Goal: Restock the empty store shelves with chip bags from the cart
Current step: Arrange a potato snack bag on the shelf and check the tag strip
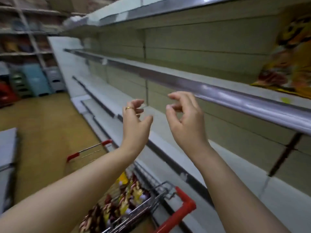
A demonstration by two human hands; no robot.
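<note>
My left hand, with a gold ring, and my right hand are both raised in the air in front of the shelving, fingers loosely curled, holding nothing. Below my arms stands a wire cart with red handle corners, holding several yellow and dark red chip bags. A yellow chip bag stands on the upper shelf at the far right. The shelves to its left are bare. The picture is blurred by motion.
The white shelving unit runs from the right foreground back to the left, with a lower shelf near my wrists. A yellowish aisle floor lies to the left. Stacked plastic stools and stocked racks stand at the far end. A grey unit is at the left edge.
</note>
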